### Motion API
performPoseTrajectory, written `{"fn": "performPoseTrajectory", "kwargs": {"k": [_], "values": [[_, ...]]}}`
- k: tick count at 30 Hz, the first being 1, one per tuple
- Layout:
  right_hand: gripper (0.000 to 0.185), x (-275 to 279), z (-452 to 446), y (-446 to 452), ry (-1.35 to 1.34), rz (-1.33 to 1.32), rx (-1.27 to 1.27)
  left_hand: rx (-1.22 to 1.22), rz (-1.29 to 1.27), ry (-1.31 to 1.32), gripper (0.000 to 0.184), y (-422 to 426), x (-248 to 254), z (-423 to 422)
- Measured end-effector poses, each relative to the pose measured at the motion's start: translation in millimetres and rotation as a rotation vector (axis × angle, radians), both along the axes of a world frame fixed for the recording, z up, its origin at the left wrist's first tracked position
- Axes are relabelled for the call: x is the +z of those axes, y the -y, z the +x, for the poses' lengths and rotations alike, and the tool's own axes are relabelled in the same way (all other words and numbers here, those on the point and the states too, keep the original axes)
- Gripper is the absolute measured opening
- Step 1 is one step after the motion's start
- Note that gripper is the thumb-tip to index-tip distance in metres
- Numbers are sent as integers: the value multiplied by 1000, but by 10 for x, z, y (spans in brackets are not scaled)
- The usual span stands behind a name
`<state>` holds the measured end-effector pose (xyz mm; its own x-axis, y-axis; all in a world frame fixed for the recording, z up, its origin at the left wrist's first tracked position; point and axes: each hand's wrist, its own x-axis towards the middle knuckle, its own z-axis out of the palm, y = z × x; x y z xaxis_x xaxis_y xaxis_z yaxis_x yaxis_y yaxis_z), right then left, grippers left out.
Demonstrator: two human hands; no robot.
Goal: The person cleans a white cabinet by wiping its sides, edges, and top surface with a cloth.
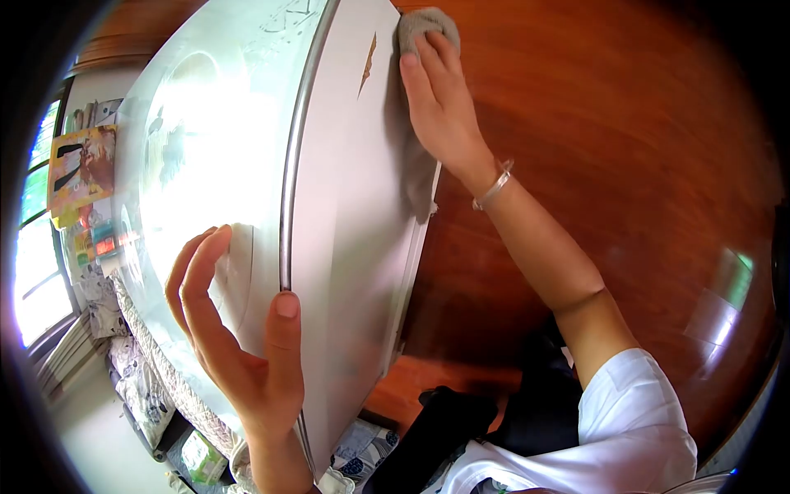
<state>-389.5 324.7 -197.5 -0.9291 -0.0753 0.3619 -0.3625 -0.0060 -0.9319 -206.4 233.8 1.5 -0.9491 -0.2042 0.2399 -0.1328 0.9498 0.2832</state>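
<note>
A white box-shaped piece of furniture [346,165] stands before me, with a glossy pale top [255,90] and a thin metal strip along its edge. My right hand [440,103] holds a grey cloth [428,25] against the far end of the white side panel, fingers laid over it. A clear bracelet circles that wrist. My left hand [247,329] is at the near part of the top, thumb by the metal strip and fingers spread and curved over the glossy surface, with nothing in them. A brown torn mark shows on the side panel.
Reddish-brown glossy wooden floor [592,148] lies to the right. At left, a picture-covered box [82,169] and several small items stand near a window [37,255]. Patterned fabric [362,449] lies low by the furniture's near end, beside my dark-clothed legs.
</note>
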Motion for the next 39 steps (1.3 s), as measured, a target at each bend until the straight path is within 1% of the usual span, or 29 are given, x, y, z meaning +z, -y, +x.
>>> {"fn": "performPoseTrajectory", "kwargs": {"k": [2,4,6,8,9,11,14,15,18,20,21,22,23,24,26,28,30,31,33,34,36,38,39], "values": [[42,-46,-106,51,10,-25,-34,13,6,-2,50,-3,-5,3],[40,36,-26,87,21,-66,-27,8,-4,2,50,2,7,17],[38,104,162,94,-109,-77,-107,3,-20,12,50,-3,8,2],[38,179,159,63,-46,-98,-81,9,-36,28,50,-27,11,-8],[38,149,87,57,-18,-96,-83,14,5,15,50,-13,-4,-7],[38,63,-111,68,44,-91,-88,14,3,18,51,-22,-11,-14],[38,-165,-90,101,86,-90,-103,14,-14,9,51,-17,8,-2],[37,-136,38,75,12,-44,-105,11,-20,20,51,-13,11,-1],[36,145,429,-3,-3,-64,-35,8,-43,47,51,-13,8,-13],[34,132,235,-16,19,-62,2,20,2,12,51,-31,5,-21],[33,90,72,17,-51,-20,-66,27,-13,13,51,-33,0,-14],[32,188,-26,30,-129,20,-133,32,-13,13,51,-30,-10,-17],[37,292,-20,35,72,-120,-84,23,-5,11,51,-25,-15,-19],[37,271,3,26,67,-120,-83,12,3,5,51,-24,-10,-21],[31,141,49,-20,-51,-33,-69,11,-14,15,51,-36,9,-9],[31,172,417,-152,15,45,13,3,6,8,49,-33,0,-7],[32,57,751,-240,-38,117,107,-5,1,8,49,-34,7,-16],[32,98,828,-287,-38,118,103,-9,-7,12,49,-34,9,-18],[34,191,903,-355,39,91,269,-16,-11,8,49,-30,4,-20],[34,191,815,-319,42,92,269,-17,-14,5,49,-26,2,-16],[35,123,428,-171,-88,115,55,-12,-21,8,48,-33,2,-14],[35,119,7,-83,-85,28,41,-5,-32,9,48,-40,2,-26],[35,73,-138,1,-82,25,50,-7,-37,3,48,-42,4,-29]]}}
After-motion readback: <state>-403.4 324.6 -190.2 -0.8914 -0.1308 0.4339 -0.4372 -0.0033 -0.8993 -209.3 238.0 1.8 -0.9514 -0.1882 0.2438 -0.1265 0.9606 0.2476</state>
